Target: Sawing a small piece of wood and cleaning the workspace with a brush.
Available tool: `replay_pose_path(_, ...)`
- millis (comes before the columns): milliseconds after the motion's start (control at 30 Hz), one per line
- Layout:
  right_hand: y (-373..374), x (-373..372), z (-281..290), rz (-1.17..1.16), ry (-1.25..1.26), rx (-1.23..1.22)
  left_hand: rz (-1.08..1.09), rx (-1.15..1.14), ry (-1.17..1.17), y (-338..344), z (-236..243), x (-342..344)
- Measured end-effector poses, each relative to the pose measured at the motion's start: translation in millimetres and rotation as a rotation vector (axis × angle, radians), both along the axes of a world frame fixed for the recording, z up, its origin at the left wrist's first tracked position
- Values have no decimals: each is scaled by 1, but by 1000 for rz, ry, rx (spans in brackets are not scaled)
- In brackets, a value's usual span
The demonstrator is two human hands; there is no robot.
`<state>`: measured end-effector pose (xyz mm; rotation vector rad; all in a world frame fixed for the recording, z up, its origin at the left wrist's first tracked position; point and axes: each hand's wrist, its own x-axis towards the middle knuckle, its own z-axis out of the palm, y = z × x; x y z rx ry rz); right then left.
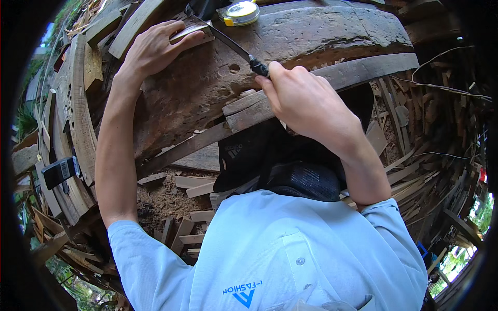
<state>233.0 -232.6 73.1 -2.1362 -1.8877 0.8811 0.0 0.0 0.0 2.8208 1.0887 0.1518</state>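
My right hand is wrapped around the black handle of a long, narrow-bladed knife. Its dark blade runs up and to the left, across the end of a small pale piece of wood. My left hand grips that piece from the left, thumb along its near side and fingers over the far side. The piece rests on a thick, worn wooden beam lying in front of me. Where exactly the blade's edge touches the wood is hard to make out.
A yellow and clear tape measure sits on the beam's far side. Weathered planks and a small black box are at left. Loose wood strips pile up at right. Sawdust and offcuts cover the ground below the beam.
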Motion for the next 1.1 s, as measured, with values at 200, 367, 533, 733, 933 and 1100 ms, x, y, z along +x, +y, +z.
replay_pose_path(200,39,-3,-35,198,-46,406,-58,-112,32,8,18,14)
replay_pose_path(367,7,-8,-19,96,-31,254,-20,106,21,4,6,4)
replay_pose_path(533,26,4,-21,202,2,361,-53,49,19,8,11,12)
replay_pose_path(733,25,-7,-28,181,-97,425,-13,27,57,4,8,8)
replay_pose_path(933,35,7,-30,202,8,366,-40,118,20,8,12,16)
replay_pose_path(1100,25,-4,-35,229,-64,369,-34,66,52,10,3,5)
